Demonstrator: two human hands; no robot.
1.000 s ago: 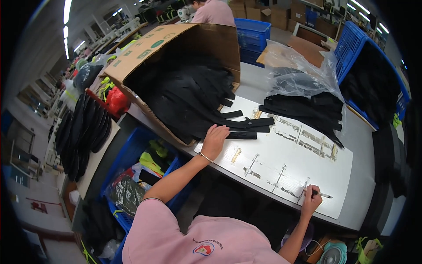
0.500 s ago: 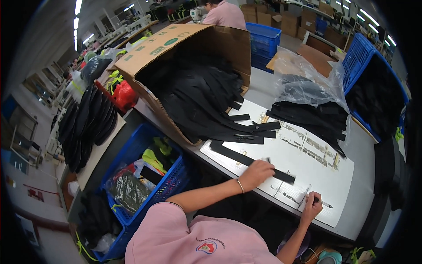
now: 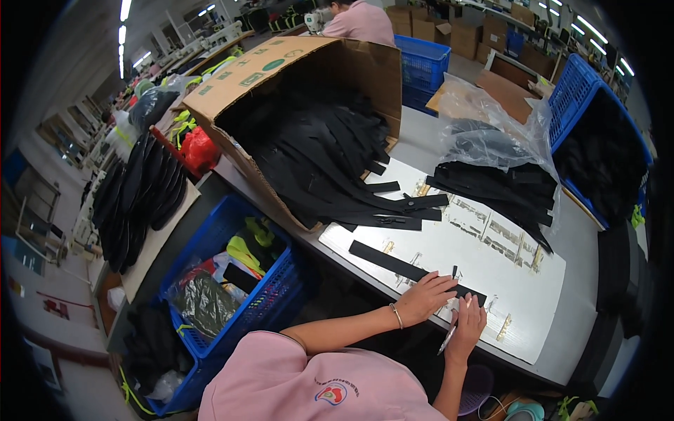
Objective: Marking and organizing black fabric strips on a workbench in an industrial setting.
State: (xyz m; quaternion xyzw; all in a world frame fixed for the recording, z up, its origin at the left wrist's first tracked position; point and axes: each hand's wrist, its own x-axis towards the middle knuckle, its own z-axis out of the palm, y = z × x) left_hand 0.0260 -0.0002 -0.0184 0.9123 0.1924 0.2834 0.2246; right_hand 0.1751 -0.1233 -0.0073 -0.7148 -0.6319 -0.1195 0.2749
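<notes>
A long black fabric strip (image 3: 382,258) lies flat on the white template board (image 3: 491,270) near the table's front edge. My left hand (image 3: 427,296) presses down on the strip's right end, fingers spread over it. My right hand (image 3: 469,324) sits just beside it, touching the same end of the strip, and grips a thin light pen (image 3: 448,342) that points down toward me. More black strips (image 3: 404,212) lie on the board's far left side, spilling out of the tipped cardboard box (image 3: 281,67).
A heap of black strips (image 3: 502,189) and a clear plastic bag (image 3: 484,133) lie at the board's far right. Blue crates stand at lower left (image 3: 277,291), right (image 3: 597,119) and back (image 3: 425,67). Another person in pink (image 3: 358,21) works behind the box.
My left hand came back from the strips by the box with one black strip and laid it along the board's front. My right hand with the pen moved left to meet it.
</notes>
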